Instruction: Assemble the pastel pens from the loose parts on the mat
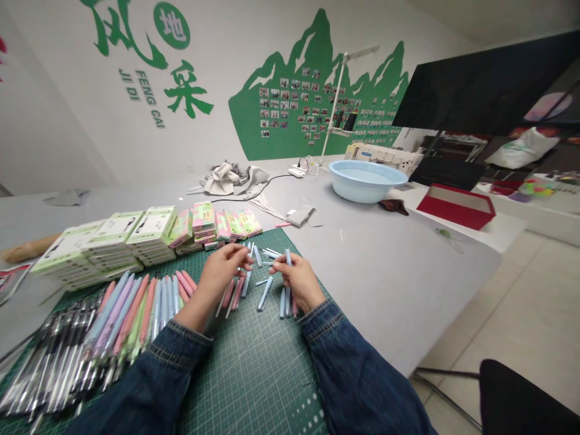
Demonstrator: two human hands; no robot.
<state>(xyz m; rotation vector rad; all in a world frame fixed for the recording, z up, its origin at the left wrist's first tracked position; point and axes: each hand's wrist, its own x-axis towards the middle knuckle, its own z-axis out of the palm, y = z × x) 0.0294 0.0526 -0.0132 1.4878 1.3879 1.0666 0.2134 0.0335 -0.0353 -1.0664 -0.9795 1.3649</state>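
Both hands held out front, pretty close together
Left hand (231,261) and right hand (296,277) are kept low, fingers curled.

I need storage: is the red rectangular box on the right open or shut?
Open: no lid covers the red rectangular box, and its pale inside shows.

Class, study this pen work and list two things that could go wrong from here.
The left denim sleeve is close to the pastel pens, so moving that arm might knock them askew.
Loose light-blue pen parts lie near pink ones on the cutting mat, so they could roll or get mixed up.
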